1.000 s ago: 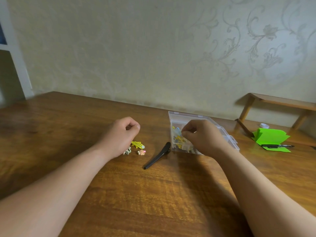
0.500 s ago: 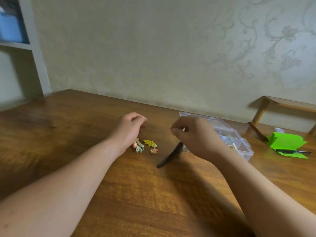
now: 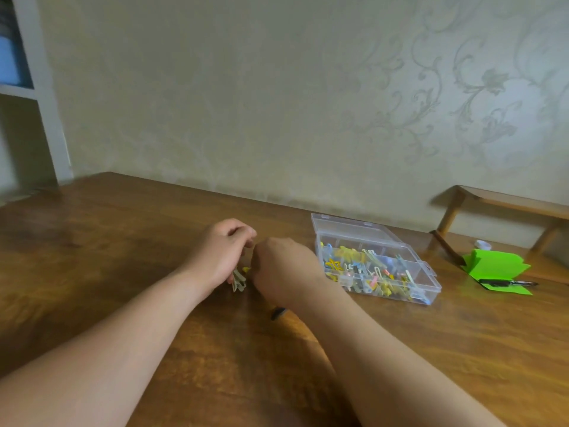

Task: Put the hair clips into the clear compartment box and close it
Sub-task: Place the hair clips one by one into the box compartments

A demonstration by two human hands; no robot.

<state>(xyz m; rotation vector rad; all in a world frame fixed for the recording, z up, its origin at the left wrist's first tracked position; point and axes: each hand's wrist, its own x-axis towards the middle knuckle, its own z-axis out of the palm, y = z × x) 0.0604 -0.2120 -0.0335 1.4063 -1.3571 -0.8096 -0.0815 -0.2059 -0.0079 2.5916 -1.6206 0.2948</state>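
The clear compartment box sits open on the wooden table, with its lid folded back and several coloured hair clips inside. My left hand hovers left of the box with its fingers curled and nothing visible in them. A pale clip and a yellow clip lie just below it. My right hand is curled over the spot beside these clips, and its fingertips are hidden. The tip of a long black clip shows under my right wrist.
At the right are green folded paper with a black pen on it, a small white cap and a low wooden rack. The wall runs along the table's far edge. A white shelf unit stands at the left.
My right hand has left the box and moved left to the loose clips beside my left hand, now covering most of the black clip. The view has shifted left.
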